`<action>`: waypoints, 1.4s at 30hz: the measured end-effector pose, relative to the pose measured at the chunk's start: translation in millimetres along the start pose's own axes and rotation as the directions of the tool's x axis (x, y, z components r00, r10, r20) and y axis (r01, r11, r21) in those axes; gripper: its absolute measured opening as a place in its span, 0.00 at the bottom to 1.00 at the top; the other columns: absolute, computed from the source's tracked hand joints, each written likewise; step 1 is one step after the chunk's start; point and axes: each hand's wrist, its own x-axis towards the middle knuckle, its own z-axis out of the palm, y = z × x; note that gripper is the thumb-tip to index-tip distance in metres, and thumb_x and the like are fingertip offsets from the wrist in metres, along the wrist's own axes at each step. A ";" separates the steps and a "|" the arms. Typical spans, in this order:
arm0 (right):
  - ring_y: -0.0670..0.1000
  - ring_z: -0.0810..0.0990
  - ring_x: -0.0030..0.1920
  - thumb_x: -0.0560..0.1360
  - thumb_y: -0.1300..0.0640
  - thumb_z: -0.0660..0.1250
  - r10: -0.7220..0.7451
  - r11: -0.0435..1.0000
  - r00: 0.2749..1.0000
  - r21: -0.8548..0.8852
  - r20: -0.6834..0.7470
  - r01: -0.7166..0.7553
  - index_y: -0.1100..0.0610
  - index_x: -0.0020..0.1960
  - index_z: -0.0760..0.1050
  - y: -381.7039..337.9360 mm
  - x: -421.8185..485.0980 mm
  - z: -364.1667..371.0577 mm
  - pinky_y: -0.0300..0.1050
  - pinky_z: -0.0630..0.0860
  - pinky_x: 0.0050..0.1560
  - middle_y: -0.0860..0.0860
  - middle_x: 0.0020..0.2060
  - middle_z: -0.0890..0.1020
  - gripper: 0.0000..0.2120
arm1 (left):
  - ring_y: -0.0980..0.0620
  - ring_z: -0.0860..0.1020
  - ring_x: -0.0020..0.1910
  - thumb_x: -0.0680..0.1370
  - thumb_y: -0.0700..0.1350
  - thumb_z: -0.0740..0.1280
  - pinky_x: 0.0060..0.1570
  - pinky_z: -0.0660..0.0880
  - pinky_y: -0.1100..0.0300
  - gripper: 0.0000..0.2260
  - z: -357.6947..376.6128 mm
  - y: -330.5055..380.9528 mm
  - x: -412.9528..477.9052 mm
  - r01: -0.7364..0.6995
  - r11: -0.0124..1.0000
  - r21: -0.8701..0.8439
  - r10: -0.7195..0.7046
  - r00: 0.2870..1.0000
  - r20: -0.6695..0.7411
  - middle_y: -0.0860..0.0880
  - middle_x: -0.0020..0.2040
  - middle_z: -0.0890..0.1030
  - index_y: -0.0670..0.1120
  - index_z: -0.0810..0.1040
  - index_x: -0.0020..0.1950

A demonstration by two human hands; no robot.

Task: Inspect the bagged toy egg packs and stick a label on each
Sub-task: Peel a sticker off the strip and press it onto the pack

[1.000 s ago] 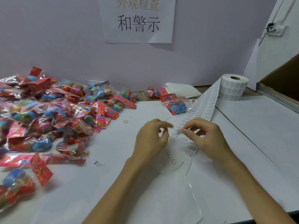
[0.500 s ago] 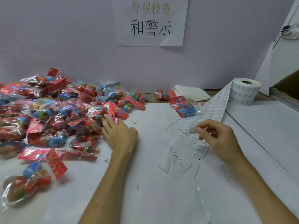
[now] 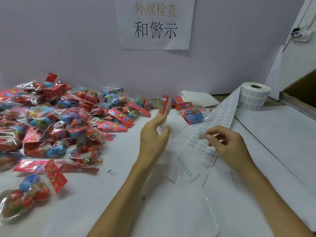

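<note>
A big pile of bagged toy egg packs (image 3: pixel 56 120) with red header cards covers the left of the table. My left hand (image 3: pixel 153 134) holds one pack (image 3: pixel 164 106) raised edge-on over the middle of the table; the pack is blurred. My right hand (image 3: pixel 227 144) pinches a small white label (image 3: pixel 201 135) by its fingertips, just above the label strip (image 3: pixel 222 113). That strip runs from the label roll (image 3: pixel 254 96) at the back right down to the table in front of me. The two hands are a short way apart.
One separate pack (image 3: pixel 193 115) lies beside the strip, and another (image 3: pixel 25 197) sits at the near left. A folded white stack (image 3: pixel 200 99) rests by the wall under a paper sign (image 3: pixel 155 23). A cardboard box (image 3: pixel 301 93) stands at the far right.
My left hand left the label strip, reached to the pile, and has come back to the middle holding a pack. My right hand stayed by the strip, still pinching a label.
</note>
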 end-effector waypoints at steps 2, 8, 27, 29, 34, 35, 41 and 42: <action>0.48 0.83 0.41 0.78 0.61 0.71 0.007 1.000 1.000 -0.001 -0.022 -0.007 0.46 0.45 0.82 2.5 0.5 -0.3 0.35 0.76 0.38 0.41 0.42 0.84 0.10 | 0.67 0.78 0.57 0.80 0.37 0.69 0.58 0.70 0.76 0.18 -2.0 7.0 -1.7 0.040 0.977 -0.209 -0.031 0.999 0.045 0.57 0.61 0.82 0.55 0.81 0.65; 0.48 0.85 0.44 0.79 0.61 0.71 0.045 0.997 0.998 0.059 -0.043 -0.042 0.40 0.54 0.77 4.4 2.2 0.3 0.45 0.80 0.42 0.40 0.48 0.84 0.15 | 0.49 0.83 0.60 0.80 0.36 0.69 0.58 0.80 0.55 0.13 -11.5 6.2 3.4 0.343 0.755 -0.559 -0.235 0.937 0.259 0.49 0.57 0.87 0.51 0.85 0.59; 0.54 0.87 0.50 0.76 0.58 0.73 0.230 0.908 0.927 0.278 0.296 -0.314 0.50 0.75 0.65 -23.5 27.0 30.7 0.49 0.84 0.50 0.57 0.47 0.86 0.30 | 0.45 0.87 0.50 0.81 0.33 0.67 0.45 0.85 0.49 0.17 -6.2 0.2 2.8 0.472 0.673 -0.569 -0.283 0.876 0.391 0.47 0.55 0.86 0.53 0.82 0.63; 0.55 0.86 0.51 0.76 0.60 0.74 0.249 0.895 0.917 0.289 0.311 -0.341 0.49 0.74 0.67 -23.7 33.2 34.6 0.50 0.84 0.48 0.58 0.52 0.85 0.30 | 0.44 0.87 0.51 0.81 0.37 0.68 0.48 0.85 0.49 0.15 -7.6 -2.8 4.6 0.472 0.664 -0.580 -0.312 0.879 0.360 0.47 0.54 0.86 0.51 0.80 0.66; 0.51 0.87 0.45 0.74 0.64 0.75 0.266 0.869 0.926 0.348 0.267 -0.350 0.49 0.70 0.69 -19.3 38.9 38.9 0.48 0.84 0.39 0.55 0.45 0.85 0.29 | 0.40 0.85 0.55 0.77 0.51 0.73 0.62 0.79 0.43 0.22 -5.7 -5.6 1.9 0.638 0.633 -0.439 -0.374 0.748 0.548 0.42 0.59 0.84 0.43 0.76 0.68; 0.50 0.87 0.45 0.74 0.63 0.75 0.266 0.870 0.928 0.350 0.260 -0.347 0.49 0.69 0.69 -19.2 39.8 37.9 0.46 0.83 0.39 0.54 0.45 0.85 0.28 | 0.40 0.85 0.55 0.77 0.51 0.74 0.63 0.79 0.43 0.22 -4.3 -5.6 -0.1 0.651 0.654 -0.386 -0.376 0.722 0.581 0.41 0.57 0.86 0.40 0.76 0.66; 0.51 0.86 0.47 0.75 0.62 0.75 0.239 0.867 0.951 0.397 0.197 -0.301 0.48 0.68 0.70 -25.1 48.3 38.7 0.42 0.82 0.40 0.60 0.50 0.85 0.26 | 0.41 0.84 0.56 0.74 0.49 0.77 0.61 0.81 0.50 0.23 -4.6 -12.0 -2.7 0.659 0.664 -0.353 -0.303 0.669 0.679 0.38 0.58 0.85 0.38 0.80 0.63; 0.51 0.86 0.47 0.75 0.62 0.75 0.240 0.866 0.953 0.403 0.184 -0.296 0.49 0.69 0.70 -25.0 48.5 40.4 0.42 0.82 0.40 0.60 0.50 0.84 0.26 | 0.41 0.84 0.57 0.73 0.49 0.77 0.60 0.81 0.50 0.23 -5.2 -13.0 -2.3 0.657 0.664 -0.357 -0.298 0.670 0.679 0.38 0.59 0.84 0.38 0.81 0.63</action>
